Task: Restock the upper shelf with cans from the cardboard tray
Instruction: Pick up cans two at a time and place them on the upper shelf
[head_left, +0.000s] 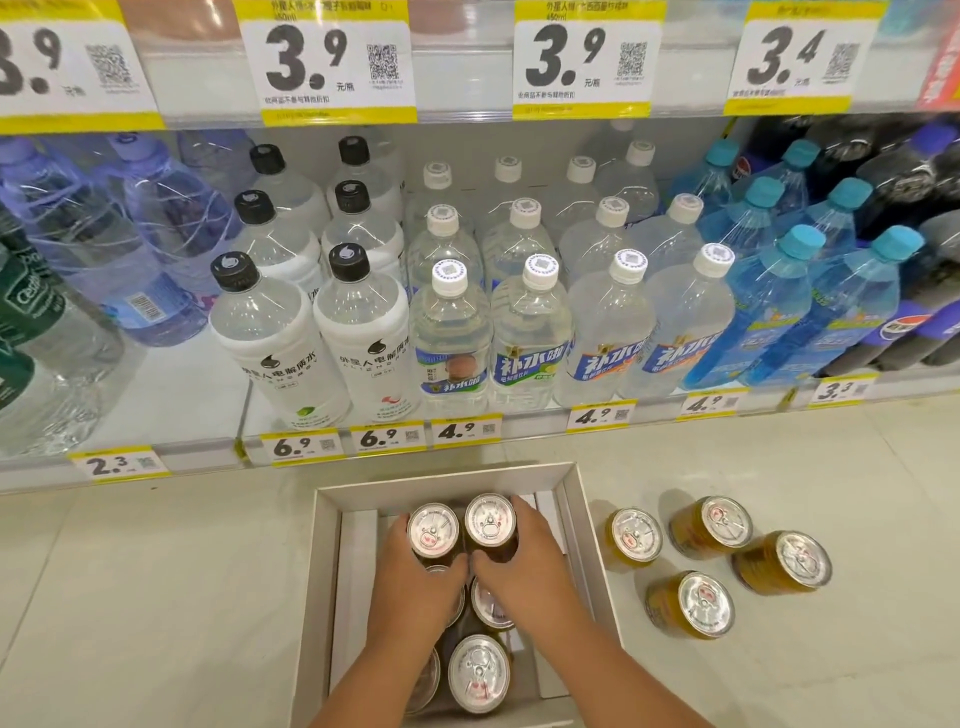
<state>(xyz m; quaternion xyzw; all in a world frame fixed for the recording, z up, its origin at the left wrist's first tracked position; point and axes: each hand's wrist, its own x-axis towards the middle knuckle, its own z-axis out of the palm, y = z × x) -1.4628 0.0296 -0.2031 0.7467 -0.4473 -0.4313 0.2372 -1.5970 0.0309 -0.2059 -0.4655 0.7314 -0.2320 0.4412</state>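
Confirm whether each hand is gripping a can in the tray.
Yes: the left hand and right hand each grip a can in the tray.

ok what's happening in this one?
A person is crouched over a cardboard tray on the floor. The left hand grips one can, the right hand grips the can beside it. More cans remain in the tray; four cans stand on the floor to its right. None shelved yet in view.

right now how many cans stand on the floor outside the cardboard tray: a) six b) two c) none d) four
d: four yellow cans stand upright on the floor, right of the cardboard tray, while each hand grips a can inside it.
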